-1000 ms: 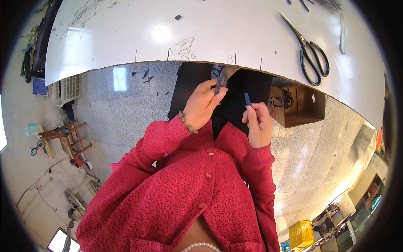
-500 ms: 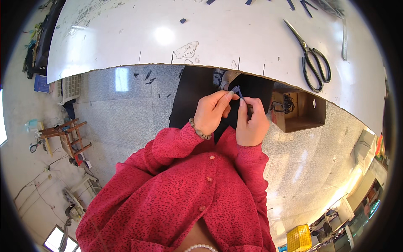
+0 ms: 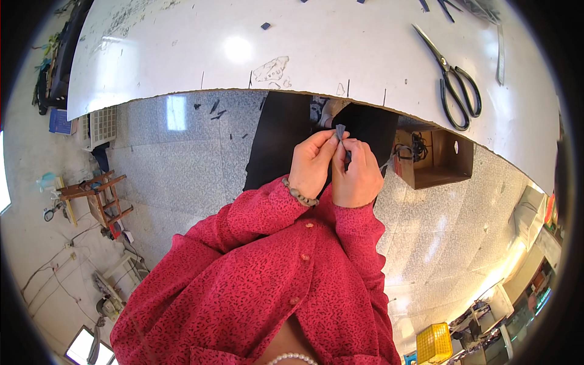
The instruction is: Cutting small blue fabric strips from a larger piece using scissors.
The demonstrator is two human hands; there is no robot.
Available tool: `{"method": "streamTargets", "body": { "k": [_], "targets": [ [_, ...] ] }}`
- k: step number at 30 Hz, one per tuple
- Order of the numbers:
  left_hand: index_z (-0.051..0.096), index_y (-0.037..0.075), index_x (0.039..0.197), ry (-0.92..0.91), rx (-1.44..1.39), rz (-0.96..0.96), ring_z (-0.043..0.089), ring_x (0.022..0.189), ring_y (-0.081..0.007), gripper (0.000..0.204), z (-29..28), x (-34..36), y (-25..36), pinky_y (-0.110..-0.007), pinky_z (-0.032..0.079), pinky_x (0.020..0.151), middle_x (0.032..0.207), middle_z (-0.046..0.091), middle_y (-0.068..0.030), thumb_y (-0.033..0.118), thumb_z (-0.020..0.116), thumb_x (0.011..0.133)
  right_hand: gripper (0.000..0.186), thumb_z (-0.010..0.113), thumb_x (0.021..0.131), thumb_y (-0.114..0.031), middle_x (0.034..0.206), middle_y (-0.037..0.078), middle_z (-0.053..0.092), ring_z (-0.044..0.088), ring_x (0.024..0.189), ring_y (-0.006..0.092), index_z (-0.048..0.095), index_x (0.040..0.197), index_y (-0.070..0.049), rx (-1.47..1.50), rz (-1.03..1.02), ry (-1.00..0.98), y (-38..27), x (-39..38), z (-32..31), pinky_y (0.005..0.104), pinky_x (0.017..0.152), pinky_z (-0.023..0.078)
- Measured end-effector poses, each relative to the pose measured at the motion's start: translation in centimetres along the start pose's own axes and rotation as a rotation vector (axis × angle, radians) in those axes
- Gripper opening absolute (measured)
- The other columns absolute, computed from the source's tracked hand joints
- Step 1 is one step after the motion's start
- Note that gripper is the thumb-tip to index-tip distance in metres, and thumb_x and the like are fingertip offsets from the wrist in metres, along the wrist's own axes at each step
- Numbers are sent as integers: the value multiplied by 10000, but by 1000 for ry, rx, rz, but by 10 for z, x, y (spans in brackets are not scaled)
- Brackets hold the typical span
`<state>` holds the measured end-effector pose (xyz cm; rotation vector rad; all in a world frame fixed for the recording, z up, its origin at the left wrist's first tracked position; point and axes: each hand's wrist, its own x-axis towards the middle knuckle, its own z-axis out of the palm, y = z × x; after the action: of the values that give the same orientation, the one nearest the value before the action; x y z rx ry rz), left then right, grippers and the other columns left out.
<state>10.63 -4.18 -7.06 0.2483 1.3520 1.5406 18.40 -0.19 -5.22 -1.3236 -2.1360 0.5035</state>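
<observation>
Over my lap, a small dark blue-grey strip of material (image 3: 340,129) sticks up between my fingertips. My left hand (image 3: 313,159), with a beaded bracelet at the wrist, pinches it from the left. Close against it, my right hand (image 3: 358,173) grips the same strip from the right, fingers curled in. The lower part of the strip is hidden by my fingers. Beyond my hands, on the white table (image 3: 164,61), lie black-handled scissors (image 3: 453,79) with their blades nearly together, and a small dark scrap (image 3: 265,26).
Several dark strips (image 3: 447,9) lie at the table's far edge beside a clear plastic bag (image 3: 480,11). An open cardboard box (image 3: 441,164) with black cord stands under the table on the right. Dark scraps (image 3: 217,114) litter the floor. A wooden stool (image 3: 100,194) is at left.
My hands have drawn together, the right one moving left. The strip, folded between separated fingertips before, now stands as one short bunched end between them.
</observation>
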Motion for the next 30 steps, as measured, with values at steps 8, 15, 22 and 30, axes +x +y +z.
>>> {"method": "streamTargets", "body": {
  "k": [8,15,22,30],
  "targets": [
    [640,-46,1067,92,-151,-238,608,888,-105,209,1,-3,11,-232,497,797,985,672,-70,99,554,945,166,662,772,-47,857,66,610,617,726,263,561,902,-60,-42,-59,-90,-1,-1,-2,345,602,491],
    [612,-36,974,130,-361,-180,651,920,-219,182,-10,6,20,-309,513,842,963,676,-155,120,521,960,132,641,833,-82,863,102,600,604,695,286,553,921,-40,171,-67,-151,-8,-9,1,345,604,489],
    [559,-8,1026,121,-221,243,593,1084,-288,185,-54,-5,70,-388,422,1013,1068,630,-168,155,483,980,115,633,858,-139,689,99,581,604,657,282,563,831,-53,179,-17,-276,-1,-22,5,373,566,463],
    [496,23,1060,-132,-549,167,436,694,-132,142,-112,-9,120,-270,420,713,809,476,-29,133,426,1004,149,605,894,-167,750,100,610,604,679,262,570,853,-28,716,160,-466,-13,-14,26,345,622,465]
  ]
}}
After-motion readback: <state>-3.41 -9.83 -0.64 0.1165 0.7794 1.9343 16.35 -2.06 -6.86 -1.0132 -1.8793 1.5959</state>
